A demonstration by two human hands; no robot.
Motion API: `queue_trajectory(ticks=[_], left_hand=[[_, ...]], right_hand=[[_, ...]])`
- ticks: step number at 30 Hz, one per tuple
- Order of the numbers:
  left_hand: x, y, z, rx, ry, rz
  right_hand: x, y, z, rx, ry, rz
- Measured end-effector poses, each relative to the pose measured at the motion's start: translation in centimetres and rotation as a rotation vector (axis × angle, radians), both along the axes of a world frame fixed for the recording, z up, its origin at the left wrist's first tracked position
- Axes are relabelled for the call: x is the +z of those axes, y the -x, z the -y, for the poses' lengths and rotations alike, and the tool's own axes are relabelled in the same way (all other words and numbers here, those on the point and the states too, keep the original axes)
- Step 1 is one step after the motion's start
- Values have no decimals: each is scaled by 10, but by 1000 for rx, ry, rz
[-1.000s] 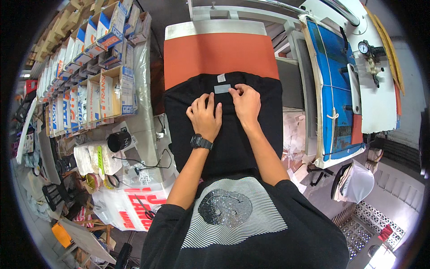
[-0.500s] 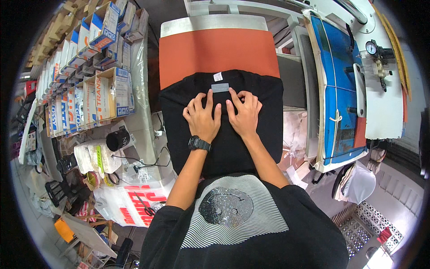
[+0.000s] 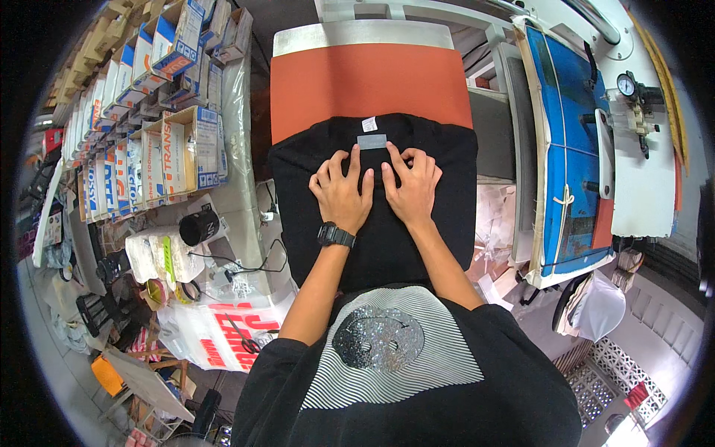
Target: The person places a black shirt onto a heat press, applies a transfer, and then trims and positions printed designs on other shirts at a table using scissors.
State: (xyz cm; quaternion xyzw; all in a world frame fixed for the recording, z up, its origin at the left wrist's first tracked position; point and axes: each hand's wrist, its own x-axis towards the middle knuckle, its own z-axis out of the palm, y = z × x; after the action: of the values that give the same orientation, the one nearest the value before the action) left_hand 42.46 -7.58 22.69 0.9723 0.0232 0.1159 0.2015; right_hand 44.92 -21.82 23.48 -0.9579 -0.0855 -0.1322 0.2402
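Placement of a grey rectangular strip (image 3: 372, 141) on a folded black T-shirt (image 3: 383, 257). The left hand (image 3: 341, 195), with a black digital wristwatch (image 3: 337, 235) behind it, and the right hand (image 3: 412, 192) lie apart, palms down and fingers spread, clamped on nothing; each index fingertip meets a lower corner of the strip, though whether they press cannot be told. The strip lies flat just ahead of and between the hands, below the neck label (image 3: 369, 124). One second earlier the right hand was curled at the strip's right end; it now mirrors the left, which suggests that the strip is being squared rather than carried. Black fabric spreads on both sides of the hands, spanning the width of the orange pad (image 3: 372, 82); beyond the collar the pad is bare up to a pale metal edge (image 3: 361, 33), leaving free room forward. To the right of the hands, past a gap, stands a blue padded panel (image 3: 566, 149), the nearest bulky limit on that side; farther right is a pressure gauge (image 3: 626, 83). Well to the left, cardboard boxes (image 3: 175, 153) and a black cylindrical container (image 3: 198, 226) restrict wide sideways movement.
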Motion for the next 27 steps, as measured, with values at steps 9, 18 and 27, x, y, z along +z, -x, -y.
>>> queue_trajectory(ticks=[9,18,27], left_hand=[[-2,1,0,2,-21,2],[-1,0,1,7,2,17],[-3,1,0,6,-11,18]], right_hand=[[0,1,0,-1,-10,-6],[-2,1,1,-3,10,13],[-2,2,0,-11,4,7]])
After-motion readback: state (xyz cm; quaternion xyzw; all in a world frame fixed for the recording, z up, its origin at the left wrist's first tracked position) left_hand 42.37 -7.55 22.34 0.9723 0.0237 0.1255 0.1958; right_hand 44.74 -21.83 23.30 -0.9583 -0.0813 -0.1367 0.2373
